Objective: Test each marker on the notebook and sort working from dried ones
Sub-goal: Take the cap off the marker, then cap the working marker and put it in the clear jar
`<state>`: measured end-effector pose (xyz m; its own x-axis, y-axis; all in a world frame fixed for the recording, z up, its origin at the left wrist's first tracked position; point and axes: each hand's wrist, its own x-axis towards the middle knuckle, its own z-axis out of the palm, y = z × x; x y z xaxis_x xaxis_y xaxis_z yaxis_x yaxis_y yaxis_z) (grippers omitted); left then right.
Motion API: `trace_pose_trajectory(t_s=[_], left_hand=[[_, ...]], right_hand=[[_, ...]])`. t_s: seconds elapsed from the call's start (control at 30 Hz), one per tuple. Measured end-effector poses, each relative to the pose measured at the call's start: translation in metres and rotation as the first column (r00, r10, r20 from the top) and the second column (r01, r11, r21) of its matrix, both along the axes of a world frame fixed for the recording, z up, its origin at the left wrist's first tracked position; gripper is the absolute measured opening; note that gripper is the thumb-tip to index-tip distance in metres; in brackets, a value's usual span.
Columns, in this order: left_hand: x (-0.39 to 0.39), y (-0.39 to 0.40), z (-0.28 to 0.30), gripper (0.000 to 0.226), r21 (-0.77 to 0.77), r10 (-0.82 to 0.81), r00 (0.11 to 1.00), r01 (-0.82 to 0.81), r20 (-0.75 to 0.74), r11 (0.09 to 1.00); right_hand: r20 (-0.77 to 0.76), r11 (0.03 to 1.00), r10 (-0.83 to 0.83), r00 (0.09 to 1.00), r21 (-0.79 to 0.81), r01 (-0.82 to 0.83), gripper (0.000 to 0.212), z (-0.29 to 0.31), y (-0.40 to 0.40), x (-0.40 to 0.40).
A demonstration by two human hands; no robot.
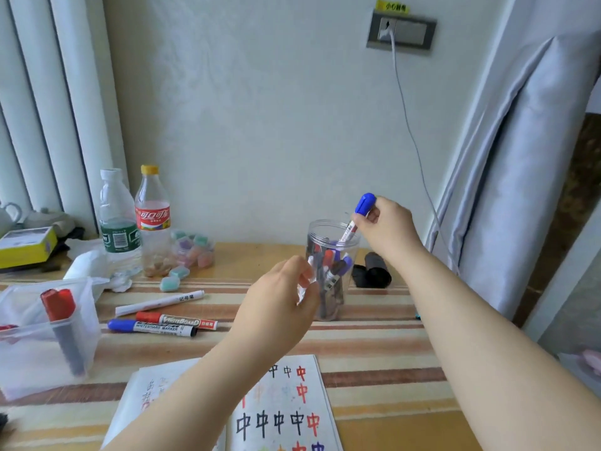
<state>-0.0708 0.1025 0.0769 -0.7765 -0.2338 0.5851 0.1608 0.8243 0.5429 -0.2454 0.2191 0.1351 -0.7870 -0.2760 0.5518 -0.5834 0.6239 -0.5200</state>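
A clear round jar (pixel 331 252) holding several markers stands on the striped table. My left hand (pixel 279 301) grips the jar's left side. My right hand (pixel 383 226) pinches a blue-capped marker (pixel 359 216) near its cap, the marker's lower end still inside the jar mouth. An open notebook (pixel 292 411) with red, black and blue test characters lies at the front, partly under my left forearm. Three markers lie on the table to the left: a white one (pixel 159 302), a red-capped one (pixel 177 320) and a blue-capped one (pixel 151 327).
A clear plastic box (pixel 48 340) at the left holds a red-capped marker (pixel 61 327). Two bottles (pixel 136 222), small coloured boxes, tissues and a yellow box sit at the back left. A black roll (pixel 374 270) lies right of the jar. A cable hangs from the wall socket.
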Motion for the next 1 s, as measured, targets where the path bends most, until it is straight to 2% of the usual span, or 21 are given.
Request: trace_pose_trajectory(t_s=[0.07, 0.17, 0.23, 0.3, 0.4, 0.47, 0.53, 0.6, 0.7, 0.77, 0.83, 0.93, 1.0], left_hand=[[-0.001, -0.004, -0.009, 0.007, 0.026, 0.011, 1.000, -0.012, 0.013, 1.000], [-0.002, -0.011, -0.024, 0.007, 0.038, 0.027, 0.999, -0.028, 0.030, 0.999], [-0.002, -0.013, -0.031, 0.006, 0.049, 0.043, 0.998, -0.045, 0.043, 0.998], [-0.002, -0.014, -0.037, 0.005, 0.066, 0.046, 0.998, -0.049, 0.052, 0.997], [-0.002, -0.013, -0.043, 0.004, 0.070, 0.036, 0.998, -0.039, 0.048, 0.997], [-0.002, -0.013, -0.046, 0.004, 0.065, 0.032, 0.998, -0.036, 0.054, 0.997], [0.000, -0.013, -0.050, 0.004, 0.054, 0.027, 0.997, -0.031, 0.067, 0.998], [0.003, -0.015, -0.052, 0.003, 0.049, 0.014, 0.997, -0.018, 0.074, 0.999], [0.012, -0.021, -0.055, 0.004, 0.058, 0.010, 0.994, -0.016, 0.110, 0.998], [0.018, -0.027, -0.057, 0.003, 0.049, 0.030, 0.992, -0.036, 0.122, 0.998], [0.026, -0.033, -0.060, 0.007, 0.023, 0.063, 0.991, -0.066, 0.122, 0.998], [0.040, -0.041, -0.072, 0.012, -0.035, 0.102, 0.987, -0.098, 0.124, 0.995], [0.051, -0.049, -0.084, 0.013, -0.067, 0.136, 0.983, -0.129, 0.124, 0.989]], right_hand=[[0.064, 0.993, -0.040, 0.997, 0.109, 0.033, 0.019, -0.013, -0.007, -0.013], [0.123, 0.979, -0.122, 0.985, 0.180, 0.098, 0.025, -0.027, -0.012, -0.020], [0.109, 0.980, -0.144, 0.984, 0.155, 0.126, 0.016, -0.029, -0.012, -0.018], [0.084, 0.993, -0.091, 0.992, 0.081, 0.084, 0.037, -0.031, -0.010, -0.014], [-0.039, 0.999, -0.019, 0.999, 0.042, 0.020, 0.020, -0.036, -0.008, -0.009], [-0.048, 0.991, -0.033, 0.998, 0.128, 0.039, 0.024, -0.038, -0.007, -0.008], [-0.052, 0.945, -0.097, 0.994, 0.309, 0.108, 0.034, -0.039, -0.007, -0.009], [-0.049, 0.897, -0.132, 0.990, 0.419, 0.140, 0.040, -0.039, -0.007, -0.007], [-0.014, 0.885, -0.142, 0.990, 0.447, 0.133, 0.048, -0.042, -0.010, 0.000], [-0.075, 0.909, -0.136, 0.988, 0.388, 0.155, 0.049, -0.045, -0.016, 0.010], [-0.189, 0.967, -0.051, 0.981, 0.237, 0.096, 0.048, -0.052, -0.025, 0.027], [-0.304, 0.975, 0.204, 0.931, 0.143, -0.168, 0.045, -0.067, -0.049, 0.067], [-0.189, 0.915, 0.386, 0.903, 0.202, -0.349, 0.032, -0.083, -0.072, 0.092]])
